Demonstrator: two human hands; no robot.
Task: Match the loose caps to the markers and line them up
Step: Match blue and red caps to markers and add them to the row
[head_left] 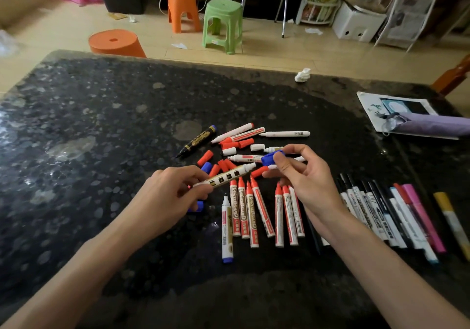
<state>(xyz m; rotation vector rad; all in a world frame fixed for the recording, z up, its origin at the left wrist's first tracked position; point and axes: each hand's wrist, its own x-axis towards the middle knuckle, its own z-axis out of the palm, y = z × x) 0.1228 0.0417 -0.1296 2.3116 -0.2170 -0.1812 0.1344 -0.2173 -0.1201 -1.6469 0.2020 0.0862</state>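
Observation:
My left hand point(173, 191) grips an uncapped white and gold marker point(226, 176), its tip pointing up and right. A blue cap point(271, 157) is pinched in the fingers of my right hand point(300, 176), just right of that tip and apart from it. Below the hands lie several red-capped whiteboard markers point(251, 209) side by side, with a blue-ended one point(226, 229) at their left. Beyond the hands sits a loose pile of uncapped markers and red, blue and white caps point(239, 145), with a black marker point(197, 141) at its left. A row of capped black, white, pink and yellow markers point(396, 211) lies at the right.
The dark speckled table point(89, 138) carries a paper sheet with a purple pouch point(437, 125) at the far right and a crumpled white tissue point(303, 75) at the back edge. Orange and green stools point(222, 23) stand on the floor beyond.

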